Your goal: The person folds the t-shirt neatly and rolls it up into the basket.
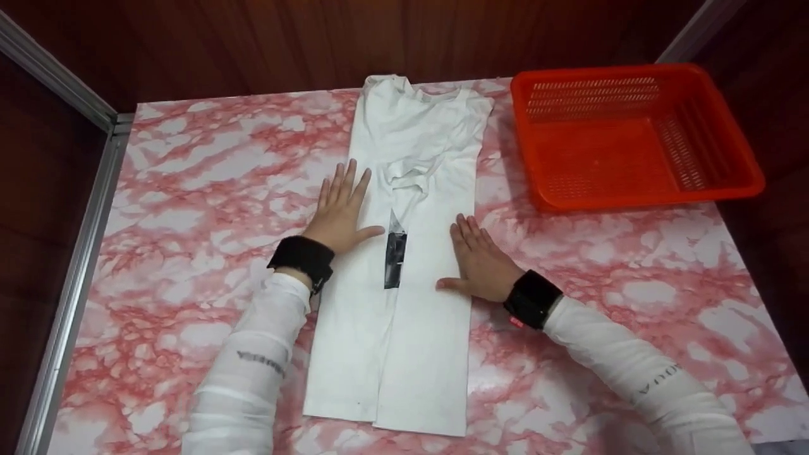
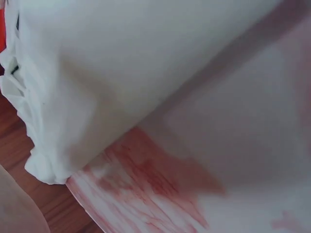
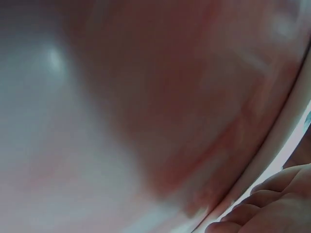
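Observation:
A white T-shirt (image 1: 423,354) lies lengthwise on the table, both sides folded in toward the middle. Between the folded sides a dark print (image 1: 395,259) shows. Fabric is bunched near the upper middle, and the neckline is at the far end. My left hand (image 1: 340,215) rests on the shirt's left side with fingers straight and thumb spread. On the right edge lies my right hand (image 1: 483,262), fingers extended and thumb pointing inward. The left wrist view shows the white cloth (image 2: 121,58) close up; the right wrist view catches fingers (image 3: 272,208) at its lower right corner.
An orange-red plastic basket (image 1: 588,151) with perforated sides stands at the back right, nothing in it. The table (image 1: 189,284) has a red-and-white marbled top. Dark wood-look panels (image 1: 303,44) rise behind it, and a metal rail (image 1: 69,297) runs along the left.

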The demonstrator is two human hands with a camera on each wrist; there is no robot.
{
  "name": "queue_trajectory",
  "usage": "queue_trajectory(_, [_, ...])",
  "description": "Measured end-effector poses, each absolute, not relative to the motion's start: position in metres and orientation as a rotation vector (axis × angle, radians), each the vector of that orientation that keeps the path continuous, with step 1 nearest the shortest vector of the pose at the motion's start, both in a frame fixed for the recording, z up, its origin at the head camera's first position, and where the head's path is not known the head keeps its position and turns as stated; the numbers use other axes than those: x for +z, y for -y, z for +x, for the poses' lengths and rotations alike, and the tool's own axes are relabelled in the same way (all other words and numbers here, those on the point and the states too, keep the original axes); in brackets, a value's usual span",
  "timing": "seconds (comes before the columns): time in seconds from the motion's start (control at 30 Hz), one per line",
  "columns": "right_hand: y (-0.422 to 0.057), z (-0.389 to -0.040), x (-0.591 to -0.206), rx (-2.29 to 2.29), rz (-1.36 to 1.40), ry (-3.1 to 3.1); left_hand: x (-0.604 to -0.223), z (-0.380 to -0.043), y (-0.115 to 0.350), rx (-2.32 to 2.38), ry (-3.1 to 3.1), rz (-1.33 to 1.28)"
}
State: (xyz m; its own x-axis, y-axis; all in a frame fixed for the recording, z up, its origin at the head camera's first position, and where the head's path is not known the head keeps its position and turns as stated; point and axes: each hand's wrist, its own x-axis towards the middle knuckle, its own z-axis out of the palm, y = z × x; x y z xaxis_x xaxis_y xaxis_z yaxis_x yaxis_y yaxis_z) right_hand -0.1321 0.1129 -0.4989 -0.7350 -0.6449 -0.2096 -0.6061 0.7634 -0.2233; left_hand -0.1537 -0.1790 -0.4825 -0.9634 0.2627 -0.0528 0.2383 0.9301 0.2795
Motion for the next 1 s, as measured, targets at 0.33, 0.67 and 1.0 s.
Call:
queue_trajectory(0.33, [-0.108, -0.116, -0.5, -0.094, -1.06, -2.678, -0.5, -0.198, 0.174, 0.408, -2.999, 0.32])
queue_trajectory(0.67, [-0.101, -0.112, -0.501, 0.011, -1.105, -2.691, -0.502, -0.199, 0.174, 0.354, -2.83, 0.368])
queue_trajectory(1.0, [-0.109, -0.118, -0.498, 0.026, -1.125, -2.656, -0.499, -0.201, 0.169, 0.381, -2.795, 0.289])
